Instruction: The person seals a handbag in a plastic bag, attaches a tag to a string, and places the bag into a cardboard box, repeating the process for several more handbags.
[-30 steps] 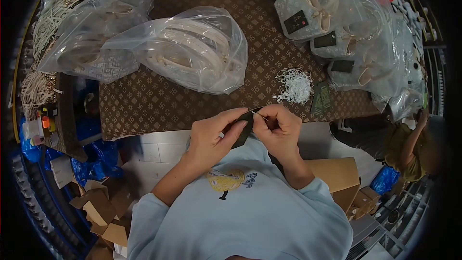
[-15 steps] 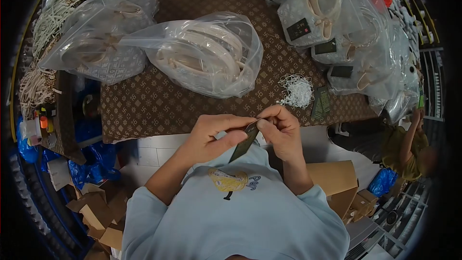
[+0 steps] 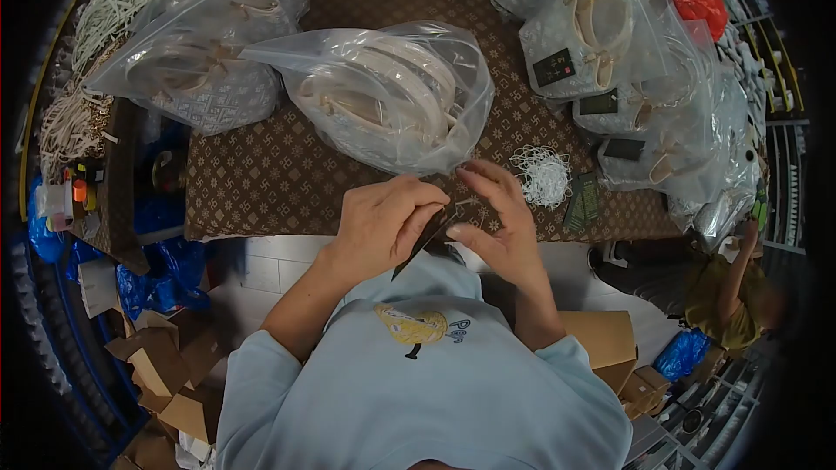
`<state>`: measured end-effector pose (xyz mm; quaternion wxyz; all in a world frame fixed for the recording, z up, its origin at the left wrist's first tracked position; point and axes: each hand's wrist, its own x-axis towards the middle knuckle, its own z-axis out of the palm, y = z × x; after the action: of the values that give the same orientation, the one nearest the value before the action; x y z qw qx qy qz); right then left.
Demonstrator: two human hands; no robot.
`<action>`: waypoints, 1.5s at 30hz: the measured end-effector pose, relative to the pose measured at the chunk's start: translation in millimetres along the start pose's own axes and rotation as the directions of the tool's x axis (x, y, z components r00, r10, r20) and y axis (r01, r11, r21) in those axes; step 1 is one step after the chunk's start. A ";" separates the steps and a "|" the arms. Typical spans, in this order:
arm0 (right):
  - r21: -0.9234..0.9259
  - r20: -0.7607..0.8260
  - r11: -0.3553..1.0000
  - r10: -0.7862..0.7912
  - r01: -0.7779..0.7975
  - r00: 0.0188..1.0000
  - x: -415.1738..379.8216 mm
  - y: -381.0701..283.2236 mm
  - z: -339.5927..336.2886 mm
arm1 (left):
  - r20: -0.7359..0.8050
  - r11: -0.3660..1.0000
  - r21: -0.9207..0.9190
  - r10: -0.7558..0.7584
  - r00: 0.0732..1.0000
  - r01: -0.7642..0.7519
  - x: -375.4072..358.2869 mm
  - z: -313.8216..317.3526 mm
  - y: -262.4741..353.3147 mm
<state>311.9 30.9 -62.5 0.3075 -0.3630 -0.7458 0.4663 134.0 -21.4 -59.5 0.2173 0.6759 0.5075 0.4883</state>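
Note:
My left hand is closed on a dark hang tag, pinching its upper end; the tag slants down toward my shirt. Close beside it, my right hand has its thumb and fingers apart. Something thin and pale shows between the hands, too small to make out. Just beyond my hands, a clear plastic bag wraps a pale handbag with cream handles. A tangle of white tag strings lies right of my right hand, and several dark tags lie beside it.
Bagged handbags stand along the right side, some with dark tags. More bagged handbags and a heap of straps are at left. Cardboard boxes lie below the patterned tablecloth. Another person is at far right.
My right thumb and fingers have come off the tag's end and spread apart. The tag stays in my left hand, now more edge-on. The view has shifted slightly.

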 end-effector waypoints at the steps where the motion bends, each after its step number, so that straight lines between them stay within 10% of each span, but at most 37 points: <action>1: 0.002 0.022 0.994 -0.110 0.110 0.994 5.2 -0.3 -3.0 | -0.017 0.999 0.017 0.039 0.999 -0.039 0.5 -0.9 2.2; 3: 0.004 0.053 0.975 -0.222 0.222 0.974 6.5 1.8 0.7 | -0.043 0.997 0.035 0.077 0.996 -0.076 0.5 0.6 3.7; 5: 0.500 0.070 0.865 -0.083 0.037 0.994 0.4 10.0 15.1 | -0.083 0.993 -0.041 0.106 0.991 -0.110 1.3 3.4 2.4; 13: 0.529 -0.165 0.826 -0.126 0.195 0.978 36.4 -34.1 23.1 | -0.274 0.997 -0.024 0.065 0.960 -0.074 41.9 -4.1 -34.1; 16: 0.474 -0.218 0.878 0.045 0.066 0.975 61.7 -25.5 27.2 | -0.035 0.975 0.183 -0.122 0.992 0.126 40.6 -2.7 -51.3; 21: -0.146 -0.254 0.966 0.173 -0.215 0.952 64.6 -0.2 24.9 | 0.234 0.902 0.409 -0.248 0.940 0.136 37.9 -3.3 -55.1; 24: -0.485 -0.231 0.865 0.018 -0.131 0.973 61.4 12.5 31.7 | 0.075 0.943 0.326 0.044 0.996 -0.066 35.8 4.6 -72.9; 26: -0.542 -0.189 0.838 -0.039 -0.071 0.981 63.4 16.9 28.9 | 0.132 0.955 -0.089 -0.269 0.954 0.282 34.8 6.5 -76.1; 33: -0.684 -0.076 0.729 -0.060 -0.008 0.995 74.4 19.3 29.1 | 0.173 0.813 -0.376 -0.410 0.896 0.445 28.4 4.2 -72.9; 45: -0.262 0.021 0.944 -0.201 0.200 0.979 76.9 47.6 26.1 | 0.225 0.416 -0.658 -0.687 0.691 0.628 25.6 5.6 -80.6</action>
<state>261.2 96.6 -106.8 0.3047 -0.3242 -0.8332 0.3284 100.9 34.2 -114.3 0.6057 0.2691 0.5174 0.5413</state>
